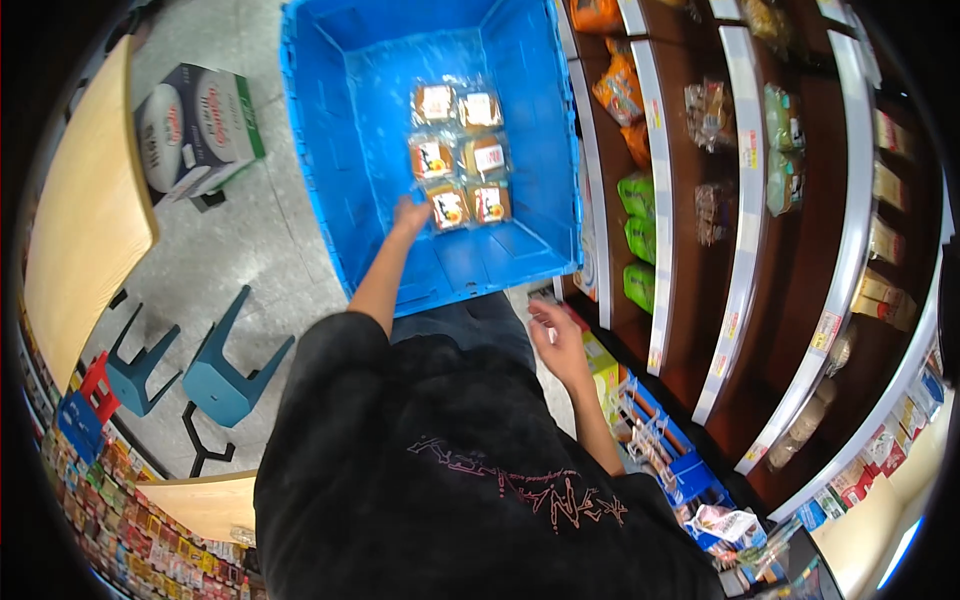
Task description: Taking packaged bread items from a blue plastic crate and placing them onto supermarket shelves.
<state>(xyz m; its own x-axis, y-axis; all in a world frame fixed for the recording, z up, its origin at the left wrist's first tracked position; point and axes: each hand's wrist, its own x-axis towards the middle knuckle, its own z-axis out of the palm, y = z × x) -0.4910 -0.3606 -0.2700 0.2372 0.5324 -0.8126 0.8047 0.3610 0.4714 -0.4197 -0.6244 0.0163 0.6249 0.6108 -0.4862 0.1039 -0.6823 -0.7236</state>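
Note:
Several clear-wrapped brown bread packs lie in two columns on the floor of a big blue plastic crate (313, 142). My left hand (412, 215) reaches into the crate, its fingers at the left edge of the nearest left bread pack (449, 209); blur hides whether they grip it. Beside it lies another bread pack (489, 204). Outside the crate, near its lower right corner, my right hand (556, 341) hangs with curled, parted fingers and holds nothing.
Store shelves (664, 225) with packaged bread curve along the right. At left are a printed carton (196, 127), a pale wooden tabletop (90, 202) and teal stools (225, 382). Another blue crate (694, 476) with packages stands at lower right.

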